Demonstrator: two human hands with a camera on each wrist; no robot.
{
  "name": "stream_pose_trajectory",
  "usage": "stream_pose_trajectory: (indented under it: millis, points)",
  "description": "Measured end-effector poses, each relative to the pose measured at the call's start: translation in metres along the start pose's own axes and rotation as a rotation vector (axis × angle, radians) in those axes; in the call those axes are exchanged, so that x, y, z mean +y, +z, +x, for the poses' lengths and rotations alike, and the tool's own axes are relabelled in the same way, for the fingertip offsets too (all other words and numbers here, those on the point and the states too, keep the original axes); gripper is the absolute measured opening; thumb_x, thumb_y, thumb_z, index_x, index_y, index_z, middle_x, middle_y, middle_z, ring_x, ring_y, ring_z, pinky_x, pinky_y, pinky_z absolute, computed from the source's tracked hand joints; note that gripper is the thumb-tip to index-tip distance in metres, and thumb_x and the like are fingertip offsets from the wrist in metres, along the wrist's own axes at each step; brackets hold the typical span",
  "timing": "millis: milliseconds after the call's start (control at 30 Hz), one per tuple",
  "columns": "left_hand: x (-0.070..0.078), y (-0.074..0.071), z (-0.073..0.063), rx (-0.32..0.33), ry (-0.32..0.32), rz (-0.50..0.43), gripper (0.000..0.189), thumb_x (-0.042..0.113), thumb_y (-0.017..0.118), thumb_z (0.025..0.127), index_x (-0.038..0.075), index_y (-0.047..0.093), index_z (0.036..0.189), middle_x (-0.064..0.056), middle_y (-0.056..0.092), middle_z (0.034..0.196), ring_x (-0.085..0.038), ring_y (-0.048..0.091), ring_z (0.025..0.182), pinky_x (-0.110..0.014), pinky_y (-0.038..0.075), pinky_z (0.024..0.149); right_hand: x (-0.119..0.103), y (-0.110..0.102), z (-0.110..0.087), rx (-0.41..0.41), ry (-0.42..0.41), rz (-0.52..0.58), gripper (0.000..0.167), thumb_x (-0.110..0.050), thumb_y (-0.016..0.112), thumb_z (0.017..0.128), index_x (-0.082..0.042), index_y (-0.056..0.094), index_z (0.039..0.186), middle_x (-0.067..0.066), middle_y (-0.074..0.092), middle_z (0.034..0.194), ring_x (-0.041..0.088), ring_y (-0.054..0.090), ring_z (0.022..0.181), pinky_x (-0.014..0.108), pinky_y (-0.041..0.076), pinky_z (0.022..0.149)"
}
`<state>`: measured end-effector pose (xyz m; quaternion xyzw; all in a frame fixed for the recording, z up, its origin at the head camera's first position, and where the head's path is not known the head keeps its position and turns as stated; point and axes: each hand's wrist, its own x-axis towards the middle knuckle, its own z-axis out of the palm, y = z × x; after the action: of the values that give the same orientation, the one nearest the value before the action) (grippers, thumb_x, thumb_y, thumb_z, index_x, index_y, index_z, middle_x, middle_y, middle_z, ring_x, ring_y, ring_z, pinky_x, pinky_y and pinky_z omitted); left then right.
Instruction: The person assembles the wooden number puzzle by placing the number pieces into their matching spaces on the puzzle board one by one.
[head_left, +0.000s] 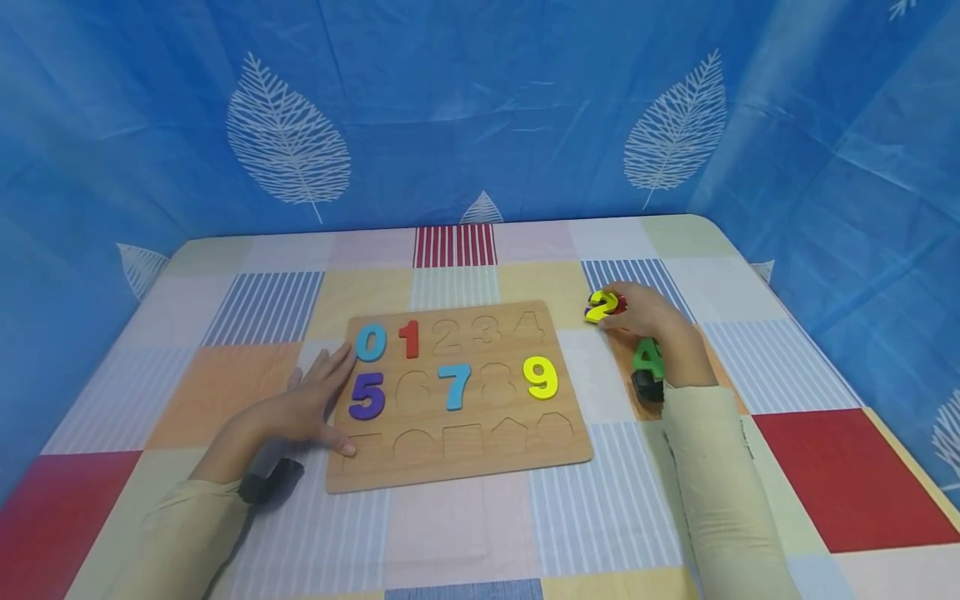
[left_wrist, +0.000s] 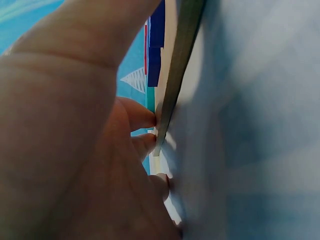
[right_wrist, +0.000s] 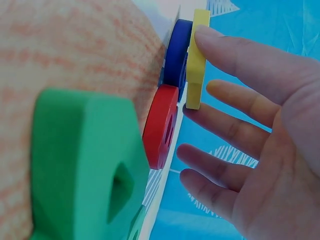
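I logged: one yellow number 2, right of the puzzle board, pinched between thumb and fingers of the right hand, just beside a red piece and a blue piece; left hand, fingers spread, gripping nothing, against the board's left edge. Hazard, I judged: a low lift could have snagged those neighbours.

Head camera faces forward, down across the table; 2 wrist cameras sit low, close — head and left share the board.
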<state>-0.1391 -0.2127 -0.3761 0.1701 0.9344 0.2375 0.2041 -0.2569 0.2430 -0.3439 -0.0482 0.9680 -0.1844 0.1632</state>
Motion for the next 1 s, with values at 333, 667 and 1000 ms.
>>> stream_pose_trajectory:
  millis: [333, 667, 1000]
  points:
    - [0.000, -0.001, 0.000, -0.005, 0.001, -0.006, 0.132, 0.055, 0.078, 0.055, 0.001, -0.001, 0.146, -0.020, -0.011, 0.152, -0.046, -0.015, 0.135, -0.068, -0.012, 0.101, -0.006, -0.001, -0.003, 0.010, 0.009, 0.023, 0.063, -0.023, 0.063, 0.084, -0.002, 0.036, 0.137, 0.023, 0.037, 0.139, 0.038, 0.037, 0.118, 0.056, 0.032, 0.102]
    - [0.001, 0.000, -0.001, -0.008, -0.029, -0.002, 0.131, 0.057, 0.077, 0.055, 0.003, -0.001, 0.146, -0.019, -0.010, 0.152, -0.044, -0.015, 0.136, -0.066, -0.012, 0.102, -0.024, 0.002, -0.005, 0.045, -0.047, 0.039, 0.064, -0.022, 0.066, 0.083, -0.006, 0.037, 0.138, 0.021, 0.037, 0.141, 0.040, 0.032, 0.129, 0.057, 0.030, 0.104]
    - [0.000, 0.001, 0.000, 0.002, -0.003, 0.009, 0.131, 0.055, 0.078, 0.055, 0.000, 0.001, 0.145, -0.020, -0.009, 0.152, -0.046, -0.014, 0.135, -0.068, -0.011, 0.101, -0.038, 0.006, -0.009, 0.040, -0.134, 0.054, 0.063, -0.021, 0.066, 0.083, -0.004, 0.038, 0.137, 0.020, 0.041, 0.138, 0.038, 0.038, 0.124, 0.054, 0.032, 0.103]
